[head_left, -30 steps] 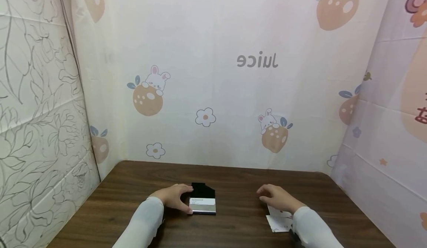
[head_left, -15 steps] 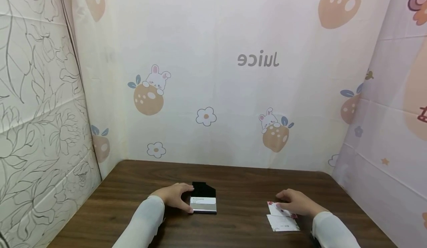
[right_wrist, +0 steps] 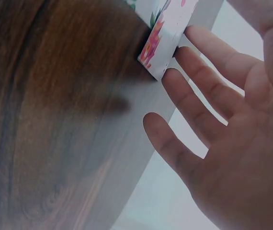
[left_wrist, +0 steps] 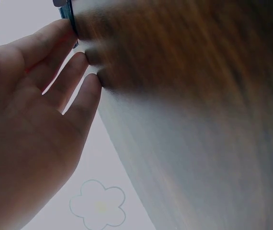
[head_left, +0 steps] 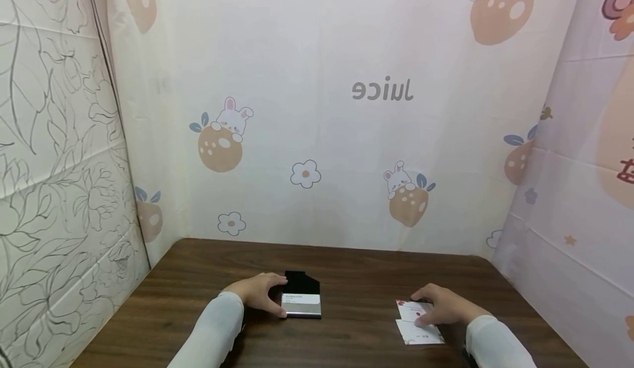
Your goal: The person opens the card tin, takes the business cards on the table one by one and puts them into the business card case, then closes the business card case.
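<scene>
My left hand (head_left: 256, 292) holds the left side of an open business card case (head_left: 302, 306), thumb at its near corner and index finger by the raised black lid (head_left: 302, 283). A white printed card strip shows inside the silver body. In the left wrist view the other fingers (left_wrist: 81, 98) touch the wooden tabletop. To the right, two white business cards (head_left: 418, 334) with red floral print lie overlapping. My right hand (head_left: 446, 305) is over their right side, thumb on them and index finger at the far edge. The right wrist view shows its fingers (right_wrist: 189, 105) extended beside a flowered card (right_wrist: 167, 40).
The dark wooden table (head_left: 346, 280) reaches back to a white curtain (head_left: 317, 109) printed with rabbits and fruit. More printed cloth hangs at the left (head_left: 59, 137) and right (head_left: 559, 192).
My right hand has moved right from above the cards' far left side, uncovering them, and its thumb has shifted toward the near card. The left hand and the case have stayed put.
</scene>
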{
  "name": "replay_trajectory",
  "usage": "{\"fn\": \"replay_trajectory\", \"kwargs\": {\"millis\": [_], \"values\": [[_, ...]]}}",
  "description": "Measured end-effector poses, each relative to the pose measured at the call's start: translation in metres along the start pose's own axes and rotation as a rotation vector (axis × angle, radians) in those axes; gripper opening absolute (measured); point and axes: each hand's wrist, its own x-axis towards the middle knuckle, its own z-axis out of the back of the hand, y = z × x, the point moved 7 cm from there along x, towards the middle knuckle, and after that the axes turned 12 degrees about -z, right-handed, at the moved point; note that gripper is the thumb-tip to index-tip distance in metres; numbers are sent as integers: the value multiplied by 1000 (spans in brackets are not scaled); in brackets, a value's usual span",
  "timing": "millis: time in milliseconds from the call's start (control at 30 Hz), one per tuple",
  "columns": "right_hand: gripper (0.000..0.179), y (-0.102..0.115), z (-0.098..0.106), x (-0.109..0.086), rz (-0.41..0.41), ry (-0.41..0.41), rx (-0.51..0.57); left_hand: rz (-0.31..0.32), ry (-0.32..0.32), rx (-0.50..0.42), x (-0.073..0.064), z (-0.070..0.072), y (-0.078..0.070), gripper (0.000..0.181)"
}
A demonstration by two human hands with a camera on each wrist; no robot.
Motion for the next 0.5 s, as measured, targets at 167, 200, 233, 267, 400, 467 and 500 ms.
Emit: {"fn": "replay_trajectory", "kwargs": {"millis": [167,200,233,267,400,467,500], "values": [[43,3,0,-1,14,-7,2,9,-2,-5,-2,0,-1,82],[42,3,0,-1,12,-8,4,9,-3,-5,-2,0,-1,82],[40,3,0,-1,9,-9,3,10,-2,-5,-2,1,-1,82],[39,3,0,-1,7,-9,8,10,-2,-5,-3,1,-2,82],[38,2,0,0,-3,-6,12,7,-2,-6,-3,1,-2,82],[37,3,0,1,-1,-6,12,6,-2,-5,-2,1,-3,82],[37,3,0,1,2,-8,9,6,-3,-6,-2,1,-3,82]]}}
